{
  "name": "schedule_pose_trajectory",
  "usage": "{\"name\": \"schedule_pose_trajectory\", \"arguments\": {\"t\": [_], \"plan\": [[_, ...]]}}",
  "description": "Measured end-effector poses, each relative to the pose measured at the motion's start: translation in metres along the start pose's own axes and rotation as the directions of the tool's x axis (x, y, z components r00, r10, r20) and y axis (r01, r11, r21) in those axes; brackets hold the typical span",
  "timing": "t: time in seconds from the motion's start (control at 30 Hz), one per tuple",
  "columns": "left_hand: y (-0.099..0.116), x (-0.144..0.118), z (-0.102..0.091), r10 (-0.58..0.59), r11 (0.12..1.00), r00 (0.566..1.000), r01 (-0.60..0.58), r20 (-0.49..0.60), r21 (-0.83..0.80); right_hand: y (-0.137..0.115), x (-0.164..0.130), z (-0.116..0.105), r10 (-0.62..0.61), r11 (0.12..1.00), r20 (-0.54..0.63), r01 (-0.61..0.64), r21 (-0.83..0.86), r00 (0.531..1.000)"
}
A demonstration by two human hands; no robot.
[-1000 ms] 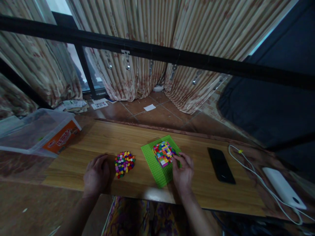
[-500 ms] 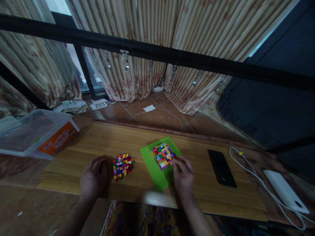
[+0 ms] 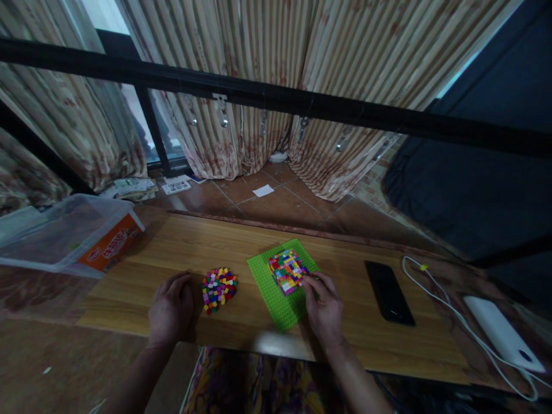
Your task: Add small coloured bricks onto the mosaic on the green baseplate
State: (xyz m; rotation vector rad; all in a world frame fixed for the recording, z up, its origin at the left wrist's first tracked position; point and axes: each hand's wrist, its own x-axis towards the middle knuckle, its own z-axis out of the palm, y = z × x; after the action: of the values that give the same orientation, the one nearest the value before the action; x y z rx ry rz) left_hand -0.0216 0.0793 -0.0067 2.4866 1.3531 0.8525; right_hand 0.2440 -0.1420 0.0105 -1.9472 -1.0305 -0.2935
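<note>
Lying just L of the nearer R hand (image 3: pixel 324 307), brick block (image 3: pixel 287 270) borders its tight pinch, pc held unclear; L hand (image 3: pixel 170 310) half-curled, contents unclear.

I saw both bare forearms slanting in from the near side, set well apart. The left hand (image 3: pixel 169 307) rested back upward, fingers loosely curled, its underside hidden from me. The right hand (image 3: pixel 324 307) pointed far and left, thumb and index tips close together; whether they met was unclear.
</note>
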Motion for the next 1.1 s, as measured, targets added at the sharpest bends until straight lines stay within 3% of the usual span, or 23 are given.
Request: {"name": "schedule_pose_trajectory", "arguments": {"t": [0.13,0.2,0.33,0.5,0.77,1.1], "plan": [[0.004,-0.002,-0.001,-0.033,0.999,0.999,0.033,-0.008,-0.011,-0.012,-0.004,-0.009,-0.033,0.998,-0.134,0.039,0.045,0.99],[0.006,-0.003,-0.001,-0.043,0.999,0.999,0.043,0.0,-0.021,-0.026,-0.01,-0.009,-0.052,0.995,-0.136,0.063,0.082,0.989],[0.008,-0.005,-0.001,-0.075,0.997,0.997,0.076,0.009,-0.032,-0.059,-0.03,0.006,-0.075,0.986,0.075,0.063,0.152,0.994],[0.009,-0.006,0.0,-0.072,0.995,0.997,0.072,0.002,-0.065,-0.082,-0.041,0.045,-0.083,0.983,0.285,0.031,0.183,0.955],[0.009,-0.006,0.0,-0.077,0.993,0.997,0.077,-0.001,-0.095,-0.092,-0.004,0.092,-0.147,0.987,0.433,0.101,0.126,0.889],[0.008,-0.007,-0.001,-0.073,0.993,0.997,0.073,0.003,-0.093,-0.091,-0.004,0.101,-0.199,0.978,0.469,0.201,0.048,0.86]]}}
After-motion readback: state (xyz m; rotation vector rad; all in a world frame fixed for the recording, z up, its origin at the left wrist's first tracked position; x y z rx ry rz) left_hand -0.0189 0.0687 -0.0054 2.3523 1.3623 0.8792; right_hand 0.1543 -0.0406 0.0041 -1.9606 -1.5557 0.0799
